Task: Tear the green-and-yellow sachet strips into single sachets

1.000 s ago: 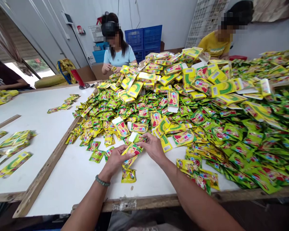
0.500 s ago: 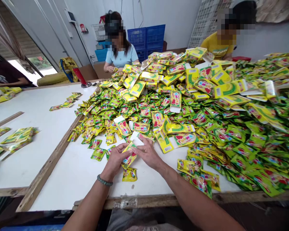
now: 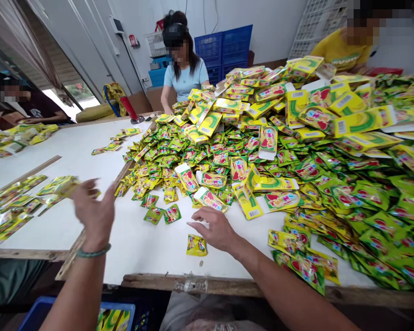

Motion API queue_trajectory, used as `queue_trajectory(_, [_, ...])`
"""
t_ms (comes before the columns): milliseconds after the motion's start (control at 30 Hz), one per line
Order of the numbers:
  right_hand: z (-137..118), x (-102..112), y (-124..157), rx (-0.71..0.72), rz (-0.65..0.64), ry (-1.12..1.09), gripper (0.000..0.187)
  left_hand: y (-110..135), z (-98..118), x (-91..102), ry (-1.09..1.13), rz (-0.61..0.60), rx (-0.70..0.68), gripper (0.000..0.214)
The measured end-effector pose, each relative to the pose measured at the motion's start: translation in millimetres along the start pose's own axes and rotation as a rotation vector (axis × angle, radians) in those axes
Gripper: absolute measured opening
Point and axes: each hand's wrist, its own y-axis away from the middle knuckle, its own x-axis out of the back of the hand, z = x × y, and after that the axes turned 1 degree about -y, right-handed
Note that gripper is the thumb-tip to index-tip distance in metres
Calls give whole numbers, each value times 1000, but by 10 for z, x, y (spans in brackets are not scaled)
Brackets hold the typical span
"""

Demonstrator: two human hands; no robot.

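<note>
Flatly, the right hand (image 3: 215, 228) lay grip apart on the smooth white counter (image 3: 141, 248), just beside a crinkly foil sachet (image 3: 196, 245); the blurred left hand (image 3: 94, 214), grip apart, hovered over its wooden edge (image 3: 67, 263).

Left hand (image 3: 94, 212) blurred, perhaps empty, blue crate (image 3: 124, 307) cropped below

- We take this for a small packing workshop; a loose heap of green and yellow sachets (image 3: 331, 184) covers the right of a white table (image 3: 141, 243), from near to far
- Flat printed cartons (image 3: 357, 122) lie on the heap at the far right; sorted bundles (image 3: 10, 202) sit on a second table (image 3: 72, 156) at the left
- A person in light blue (image 3: 186, 78), one in yellow (image 3: 338, 48) and a third (image 3: 37, 108) sit along the far edges; blue crates (image 3: 224, 48) stand stacked by the far wall
</note>
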Motion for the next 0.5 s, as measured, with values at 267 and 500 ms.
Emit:
queue_trajectory(267, [117,-90,-63,-57,-50,663,19,747,551,-719,-257,-611,-400,31])
queue_trajectory(500, [199,-62,-537,69,-130,920,24,889,623,-622,-424,-769,-446,27])
